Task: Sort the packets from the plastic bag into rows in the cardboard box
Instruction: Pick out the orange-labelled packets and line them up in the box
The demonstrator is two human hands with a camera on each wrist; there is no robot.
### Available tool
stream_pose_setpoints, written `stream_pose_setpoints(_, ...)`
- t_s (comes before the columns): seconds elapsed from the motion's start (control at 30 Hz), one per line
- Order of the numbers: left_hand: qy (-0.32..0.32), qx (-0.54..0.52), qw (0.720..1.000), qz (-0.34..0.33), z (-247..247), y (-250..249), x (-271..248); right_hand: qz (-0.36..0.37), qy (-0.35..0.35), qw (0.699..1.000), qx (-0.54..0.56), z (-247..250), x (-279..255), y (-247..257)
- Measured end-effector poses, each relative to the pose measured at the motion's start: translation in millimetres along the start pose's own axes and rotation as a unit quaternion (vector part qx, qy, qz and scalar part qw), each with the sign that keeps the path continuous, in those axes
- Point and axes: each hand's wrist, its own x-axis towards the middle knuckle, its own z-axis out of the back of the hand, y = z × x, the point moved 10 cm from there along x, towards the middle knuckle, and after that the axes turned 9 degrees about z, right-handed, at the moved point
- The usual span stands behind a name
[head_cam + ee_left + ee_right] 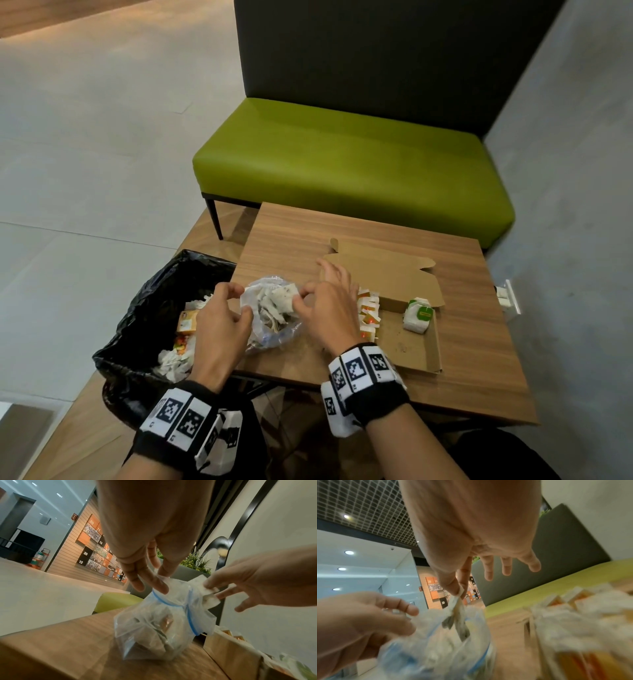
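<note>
A clear zip bag (274, 317) (154, 628) (436, 649) with a blue seal, stuffed with white packets, sits on the wooden table (479, 342). My left hand (245, 310) (159, 577) pinches the bag's rim on its left side. At the bag's mouth my right hand (301, 296) (459, 591) pinches a white packet (458, 615) (209, 595) between thumb and forefinger, its other fingers spread. To the right lies the flat open cardboard box (435, 342). It holds a row of orange-and-white packets (368, 311) and a stack of green-labelled white packets (418, 314).
A bin lined with a black bag (137, 325), holding paper scraps and an orange carton, stands against the table's left edge. The box's lid (383, 270) lies open towards the far side. A green bench (342, 164) stands beyond the table.
</note>
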Motion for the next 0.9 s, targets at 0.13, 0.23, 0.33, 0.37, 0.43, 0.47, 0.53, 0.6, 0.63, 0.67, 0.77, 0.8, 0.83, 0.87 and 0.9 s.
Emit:
stream_pose_setpoints(0.13,0.004,0.027,1.0,-0.001,-2.9,-1.9,-0.4,0.029,-0.028,0.999,0.019,35.4,-8.6,-2.8)
stream_pose_setpoints(0.23,-0.016,0.145,0.989,-0.016,-1.1,-8.4,-2.5,0.043,-0.04,0.997,0.045,58.8,-17.5,-7.1)
stream_pose_setpoints(0.33,-0.07,0.203,0.975,-0.062,11.4,-31.9,-11.1,0.045,-0.064,0.993,0.086,84.3,-25.7,-12.7)
stream_pose_setpoints(0.37,-0.074,0.183,0.976,-0.094,14.8,-46.1,-16.8,0.045,-0.069,0.991,0.103,92.6,-28.7,-13.6)
stream_pose_setpoints(0.43,-0.019,0.081,0.983,-0.161,12.1,-75.7,-29.6,0.051,-0.078,0.986,0.14,108.2,-35.3,-13.9)
stream_pose_setpoints(0.47,0.032,0.018,0.984,-0.174,5.9,-88.5,-35.7,0.053,-0.081,0.983,0.158,114.9,-38.9,-14.1)
stream_pose_setpoints(0.53,0.132,-0.083,0.973,-0.168,-11.4,-108.0,-47.9,0.054,-0.083,0.979,0.178,123.5,-44.4,-17.6)
stream_pose_setpoints(0.6,0.208,-0.144,0.955,-0.154,-30.9,-121.0,-57.9,0.049,-0.073,0.978,0.189,124.0,-47.7,-24.3)
stream_pose_setpoints(0.63,0.229,-0.15,0.949,-0.158,-39.1,-125.2,-61.5,0.048,-0.06,0.978,0.191,121.1,-49.0,-26.9)
stream_pose_setpoints(0.67,0.243,-0.138,0.946,-0.165,-46.8,-127.9,-64.2,0.048,-0.043,0.979,0.196,117.4,-50.4,-28.9)
stream_pose_setpoints(0.77,0.263,-0.056,0.942,-0.202,-62.8,-132.5,-72.8,0.053,0.011,0.975,0.214,104.7,-57.0,-32.7)
stream_pose_setpoints(0.8,0.268,-0.036,0.939,-0.213,-66.4,-133.2,-75.2,0.053,0.025,0.974,0.217,102.0,-59.1,-33.2)
stream_pose_setpoints(0.83,0.277,-0.029,0.935,-0.22,-69.2,-134.6,-78.3,0.049,0.034,0.974,0.217,99.8,-60.7,-34.3)
stream_pose_setpoints(0.87,0.288,-0.033,0.932,-0.217,-72.2,-134.3,-80.2,0.045,0.038,0.973,0.221,97.9,-61.9,-35.7)
stream_pose_setpoints(0.9,0.297,-0.052,0.932,-0.202,-74.4,-132.3,-80.0,0.04,0.036,0.973,0.227,96.7,-62.8,-36.6)
